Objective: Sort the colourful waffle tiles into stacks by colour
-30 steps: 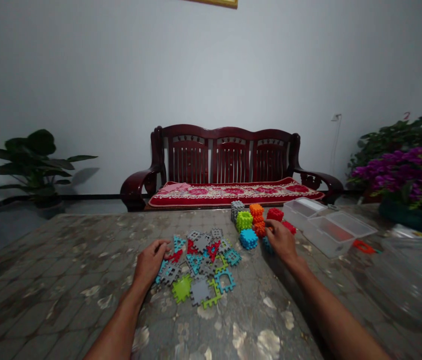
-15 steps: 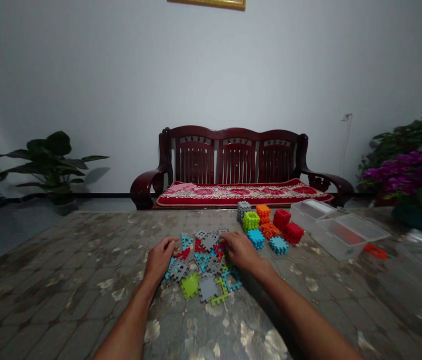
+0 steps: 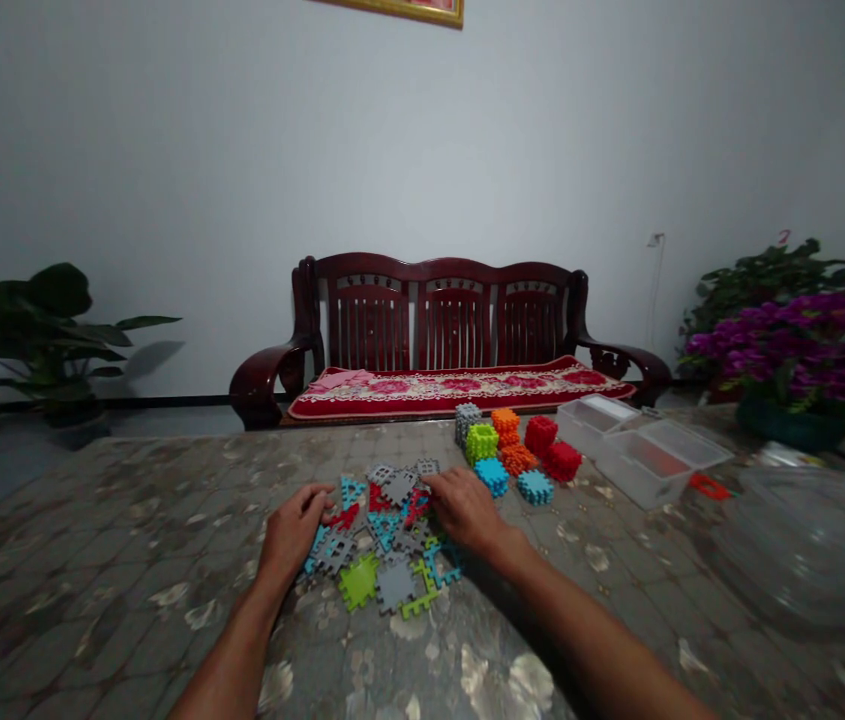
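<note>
A heap of flat toothed tiles (image 3: 384, 545) in grey, blue, red and green lies on the patterned table (image 3: 107, 560). My left hand (image 3: 291, 530) rests on the heap's left edge, fingers curled over a red tile. My right hand (image 3: 463, 510) lies on the heap's right side, fingers bent down onto the tiles; what they hold, if anything, is hidden. Behind and to the right stand several built cubes (image 3: 512, 450) in grey, green, orange, red and blue, apart from both hands.
Clear plastic boxes (image 3: 639, 455) stand right of the cubes, with a clear lid or bowl (image 3: 812, 545) nearer the right edge. Purple flowers (image 3: 804, 360) sit at the far right. A wooden bench (image 3: 437, 345) and a potted plant (image 3: 47, 330) stand beyond the table.
My right hand has left the cubes at the right and come over onto the tile heap. My left hand has stayed at the heap's left edge.
</note>
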